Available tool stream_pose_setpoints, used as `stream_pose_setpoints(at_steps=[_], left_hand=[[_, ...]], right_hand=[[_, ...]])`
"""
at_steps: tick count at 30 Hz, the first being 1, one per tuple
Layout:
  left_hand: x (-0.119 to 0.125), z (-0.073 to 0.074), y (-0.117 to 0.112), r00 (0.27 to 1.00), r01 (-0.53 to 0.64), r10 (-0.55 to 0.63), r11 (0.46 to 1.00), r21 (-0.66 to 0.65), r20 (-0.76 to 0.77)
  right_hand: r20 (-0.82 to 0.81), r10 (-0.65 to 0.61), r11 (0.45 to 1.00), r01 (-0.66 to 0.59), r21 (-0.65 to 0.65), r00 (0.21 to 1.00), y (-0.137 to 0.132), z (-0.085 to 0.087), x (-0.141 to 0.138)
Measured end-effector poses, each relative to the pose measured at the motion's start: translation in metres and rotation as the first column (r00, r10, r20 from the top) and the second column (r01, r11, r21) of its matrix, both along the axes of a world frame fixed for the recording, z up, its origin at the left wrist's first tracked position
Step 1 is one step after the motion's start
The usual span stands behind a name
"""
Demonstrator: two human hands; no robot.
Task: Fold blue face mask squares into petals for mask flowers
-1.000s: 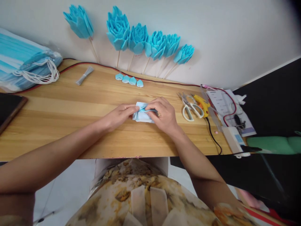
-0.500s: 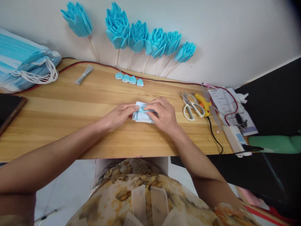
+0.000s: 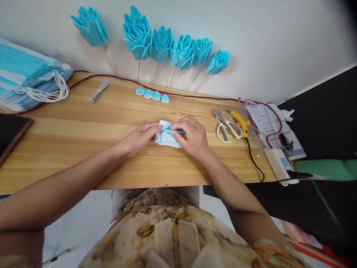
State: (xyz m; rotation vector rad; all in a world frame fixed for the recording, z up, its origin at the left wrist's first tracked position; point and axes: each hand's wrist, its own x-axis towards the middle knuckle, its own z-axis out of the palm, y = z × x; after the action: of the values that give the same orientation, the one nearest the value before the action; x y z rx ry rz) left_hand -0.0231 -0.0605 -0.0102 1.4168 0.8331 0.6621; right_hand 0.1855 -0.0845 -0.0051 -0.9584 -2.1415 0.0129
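Observation:
A small stack of pale blue fabric pieces (image 3: 168, 139), which look like face-mask material, is held over the front middle of the table. My left hand (image 3: 143, 136) pinches its left side, thumb on top and fingers beneath. My right hand (image 3: 192, 136) is closed with thumb and fingertips pinching a raised darker blue fold at the top of the stack. Part of the stack's right side is hidden by those fingers. Beyond my hands, several small folded blue petals (image 3: 152, 95) lie in a row.
Several blue fabric flowers (image 3: 136, 33) on sticks lean against the wall. Scissors (image 3: 227, 126) and a yellow glue gun (image 3: 241, 123) lie at right, near a white power strip (image 3: 281, 165). At left are bagged face masks (image 3: 30, 74), a bundle of thin strips (image 3: 99, 91) and a dark tablet-like device (image 3: 12, 132).
The blue fold under my right fingertips stands up more clearly from the stack. Both hands keep their hold, and the view has shifted slightly.

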Motion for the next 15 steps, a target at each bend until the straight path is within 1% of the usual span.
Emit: stream_pose_setpoints(at_steps=[6,15], left_hand=[[-0.0002,-0.0011,0.0012,1.000,0.017,-0.017,1.000,0.011,0.016],[-0.0009,0.0061,-0.0007,1.000,0.009,-0.008,0.999,0.035,-0.029]], right_hand=[[0.009,0.009,0.999,-0.010,0.032,1.000,-0.0007,0.0009,-0.0004],[0.007,-0.024,0.999,0.024,-0.029,1.000,-0.0017,0.0016,-0.0011]])
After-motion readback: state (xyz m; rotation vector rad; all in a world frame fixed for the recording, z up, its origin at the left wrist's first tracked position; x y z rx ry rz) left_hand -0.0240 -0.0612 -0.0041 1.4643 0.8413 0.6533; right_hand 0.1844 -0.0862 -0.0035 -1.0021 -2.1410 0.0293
